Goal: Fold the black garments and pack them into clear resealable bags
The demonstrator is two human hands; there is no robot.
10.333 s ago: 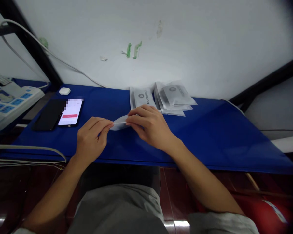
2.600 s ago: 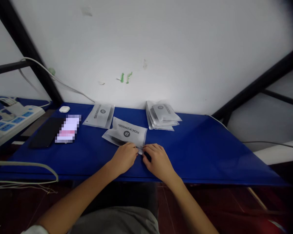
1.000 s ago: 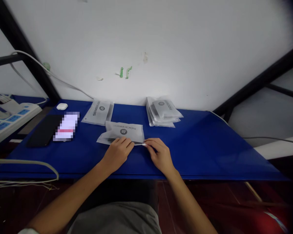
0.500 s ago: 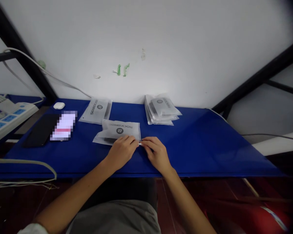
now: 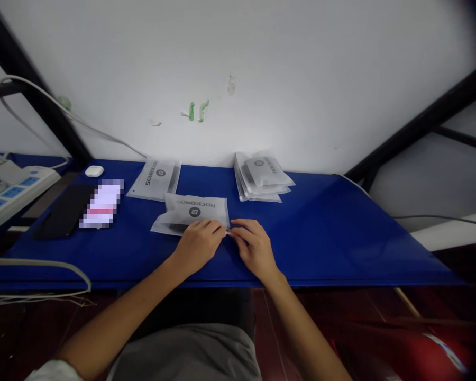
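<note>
A frosted plastic zip bag [image 5: 200, 209] printed ROCKBROS lies on the blue table in front of me, with something dark inside. My left hand [image 5: 200, 241] is closed over its near right edge, fingers bent on the plastic and the thumb hidden. At the bag's near right corner, the thumb and fingertips of my right hand [image 5: 256, 248] are pinched on a small white zip slider [image 5: 228, 232], mostly covered by the fingers. My two hands almost meet there.
Behind lie a single similar bag [image 5: 155, 180] and a stack of such bags [image 5: 262, 177] against the wall. To the left are a black phone [image 5: 65, 211], a lit phone [image 5: 102, 203], a white earbud case [image 5: 94, 171] and a power strip [image 5: 19, 190]. Cables [image 5: 63, 263] hang at the left front.
The right index finger has lifted slightly, and less of the white slider shows between my fingertips. The bag and left hand stay nearly still; the view has shifted a little.
</note>
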